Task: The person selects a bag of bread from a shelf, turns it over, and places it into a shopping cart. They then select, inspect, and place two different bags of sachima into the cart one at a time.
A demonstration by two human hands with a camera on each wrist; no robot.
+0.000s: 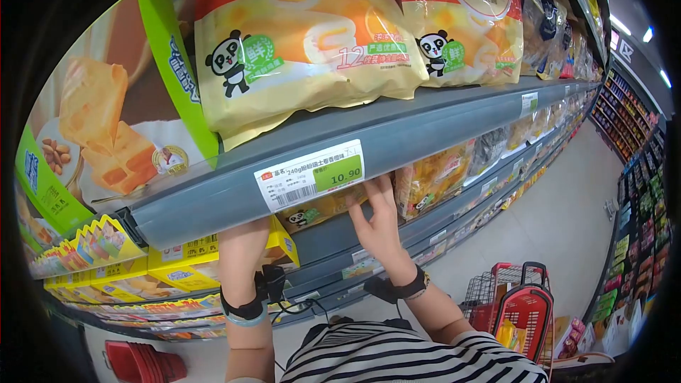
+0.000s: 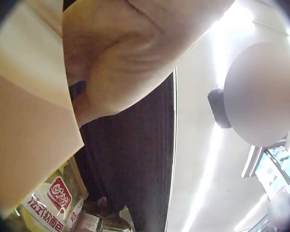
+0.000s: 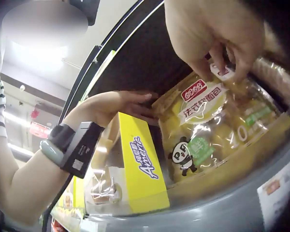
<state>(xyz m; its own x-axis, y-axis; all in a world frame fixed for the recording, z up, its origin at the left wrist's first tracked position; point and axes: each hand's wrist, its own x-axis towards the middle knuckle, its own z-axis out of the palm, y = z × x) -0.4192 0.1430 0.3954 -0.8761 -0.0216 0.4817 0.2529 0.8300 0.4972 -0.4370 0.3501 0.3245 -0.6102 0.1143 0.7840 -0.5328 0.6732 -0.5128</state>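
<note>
On the lower shelf stands a clear-and-yellow bag of soft bread rolls [image 3: 217,130] with a red label and a panda. My right hand [image 3: 217,41] reaches over it from above, its fingertips bent against the bag's top edge and pinching the film. From the other side my left hand [image 3: 133,104] extends fairly straight fingers to the bag's upper left edge, behind a yellow cake box [image 3: 145,164]. In the head view, the upper shelf's front edge hides the left fingers; the right hand [image 1: 379,220] shows beside the bread bag [image 1: 319,214].
Above the hands runs the upper shelf's grey edge [image 1: 177,202] with a price tag [image 1: 312,176]. It carries large Swiss roll bags [image 1: 305,50] and a cake box [image 1: 113,99]. Another bread bag [image 1: 433,177] stands right of the right hand. A red shopping cart [image 1: 521,312] stands behind, right.
</note>
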